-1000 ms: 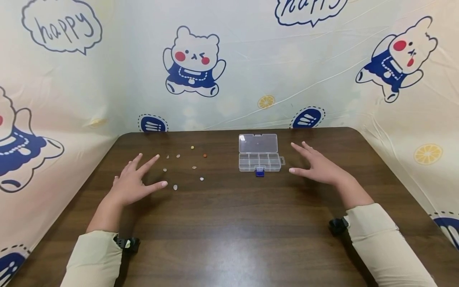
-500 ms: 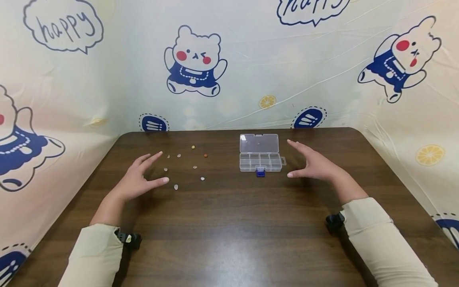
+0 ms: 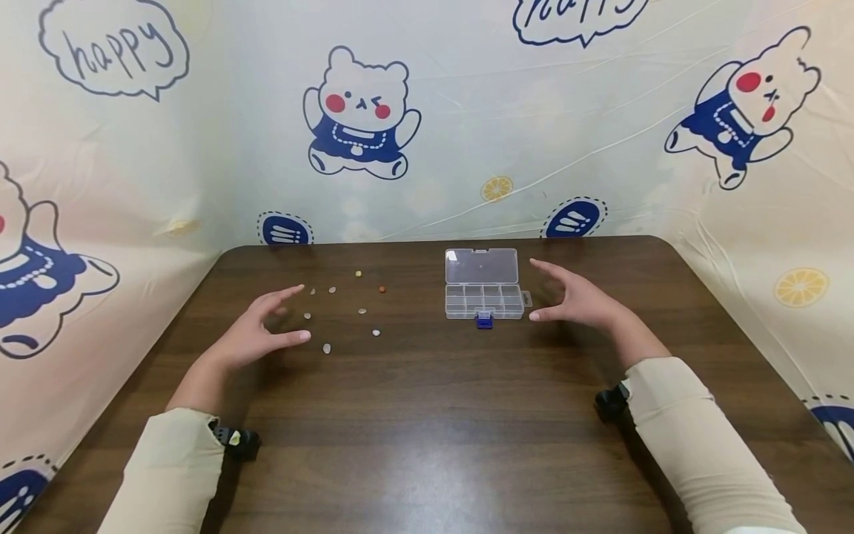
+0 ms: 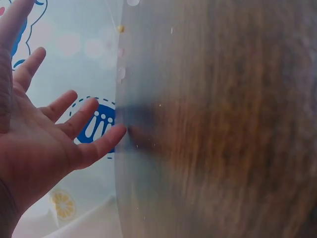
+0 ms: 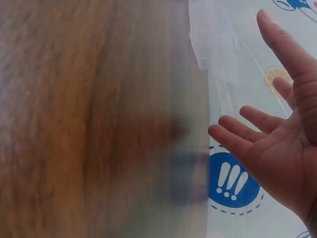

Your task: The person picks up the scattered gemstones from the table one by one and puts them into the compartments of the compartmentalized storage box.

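I see the clear compartment box (image 3: pixel 483 289) lying with its lid open near the far edge of the dark wooden table (image 3: pixel 427 430), a small blue clasp at its near side. My right hand (image 3: pixel 579 302) hovers just right of the box, fingers released and spread, thumb pointing at the box's near right corner, holding nothing. Well left of the box, my left hand (image 3: pixel 256 332) hangs with fingers loosely extended and grasping nothing, beside the scattered small beads (image 3: pixel 347 311) that lie between it and the box.
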`<state>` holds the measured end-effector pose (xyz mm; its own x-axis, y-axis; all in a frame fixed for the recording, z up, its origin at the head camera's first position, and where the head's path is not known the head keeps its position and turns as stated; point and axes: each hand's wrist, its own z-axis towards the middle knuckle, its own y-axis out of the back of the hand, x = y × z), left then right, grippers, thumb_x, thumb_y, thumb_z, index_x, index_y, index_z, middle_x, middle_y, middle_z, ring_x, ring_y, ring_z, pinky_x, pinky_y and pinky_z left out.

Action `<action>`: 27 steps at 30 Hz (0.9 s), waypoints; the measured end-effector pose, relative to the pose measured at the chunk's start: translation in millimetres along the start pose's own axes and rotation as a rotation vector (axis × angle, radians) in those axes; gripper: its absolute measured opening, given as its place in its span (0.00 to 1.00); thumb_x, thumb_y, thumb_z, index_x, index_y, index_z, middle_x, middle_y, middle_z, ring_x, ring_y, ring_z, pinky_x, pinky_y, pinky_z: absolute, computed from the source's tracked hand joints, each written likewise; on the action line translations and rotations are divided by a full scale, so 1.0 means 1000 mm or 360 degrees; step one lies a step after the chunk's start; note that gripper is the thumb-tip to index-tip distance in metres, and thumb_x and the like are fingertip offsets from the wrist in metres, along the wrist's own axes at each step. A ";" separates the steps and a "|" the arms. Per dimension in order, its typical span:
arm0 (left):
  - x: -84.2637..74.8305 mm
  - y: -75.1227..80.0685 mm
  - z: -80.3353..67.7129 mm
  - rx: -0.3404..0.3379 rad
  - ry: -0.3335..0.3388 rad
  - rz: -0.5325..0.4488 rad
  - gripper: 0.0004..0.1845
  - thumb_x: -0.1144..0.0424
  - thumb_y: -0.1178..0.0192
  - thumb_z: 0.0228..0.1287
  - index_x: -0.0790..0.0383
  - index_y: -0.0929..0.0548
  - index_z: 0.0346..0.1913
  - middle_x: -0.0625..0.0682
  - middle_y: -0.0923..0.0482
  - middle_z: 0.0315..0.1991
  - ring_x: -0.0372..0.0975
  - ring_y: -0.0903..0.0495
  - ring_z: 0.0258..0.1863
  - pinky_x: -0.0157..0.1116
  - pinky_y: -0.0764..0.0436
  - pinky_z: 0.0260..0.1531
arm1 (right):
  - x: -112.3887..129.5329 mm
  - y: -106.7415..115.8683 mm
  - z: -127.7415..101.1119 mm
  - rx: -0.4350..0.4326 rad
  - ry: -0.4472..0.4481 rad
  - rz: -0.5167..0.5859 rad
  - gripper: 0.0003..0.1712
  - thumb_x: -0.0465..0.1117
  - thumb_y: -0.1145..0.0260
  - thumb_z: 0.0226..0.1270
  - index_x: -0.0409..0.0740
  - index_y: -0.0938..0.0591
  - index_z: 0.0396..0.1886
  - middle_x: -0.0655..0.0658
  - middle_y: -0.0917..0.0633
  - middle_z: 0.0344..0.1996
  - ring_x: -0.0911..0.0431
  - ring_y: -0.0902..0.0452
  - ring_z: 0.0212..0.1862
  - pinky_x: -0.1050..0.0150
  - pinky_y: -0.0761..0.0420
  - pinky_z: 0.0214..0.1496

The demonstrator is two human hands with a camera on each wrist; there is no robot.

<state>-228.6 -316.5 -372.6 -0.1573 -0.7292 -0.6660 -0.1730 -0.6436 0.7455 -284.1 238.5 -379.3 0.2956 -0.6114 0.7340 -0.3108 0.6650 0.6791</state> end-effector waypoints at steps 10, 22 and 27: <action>0.000 0.002 0.004 0.0059 0.0059 -0.0112 0.47 0.52 0.28 0.56 0.46 0.43 0.76 0.63 0.53 0.75 0.60 0.40 0.68 0.69 0.42 0.58 | 0.000 -0.003 0.008 0.0054 -0.0116 0.0106 0.55 0.43 0.22 0.54 0.49 0.43 0.77 0.31 0.40 0.71 0.36 0.35 0.66 0.39 0.31 0.61; 0.007 0.003 0.012 0.0100 0.0068 -0.0120 0.46 0.53 0.26 0.54 0.52 0.38 0.74 0.62 0.45 0.74 0.61 0.36 0.66 0.66 0.38 0.58 | -0.005 -0.007 0.022 0.0086 -0.0181 0.0220 0.49 0.42 0.22 0.53 0.44 0.37 0.73 0.32 0.34 0.68 0.38 0.28 0.61 0.42 0.30 0.61; 0.012 0.003 0.017 0.0132 0.0076 -0.0156 0.47 0.54 0.26 0.53 0.55 0.38 0.74 0.65 0.43 0.72 0.63 0.34 0.65 0.64 0.37 0.59 | 0.004 -0.008 0.022 0.0123 -0.0202 0.0289 0.49 0.39 0.23 0.54 0.41 0.38 0.73 0.30 0.35 0.68 0.37 0.28 0.60 0.41 0.31 0.62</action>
<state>-248.0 -323.8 -378.8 -0.0895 -0.6753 -0.7321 -0.2653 -0.6924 0.6710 -300.7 221.9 -381.7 0.1144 -0.5370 0.8358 -0.4183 0.7371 0.5308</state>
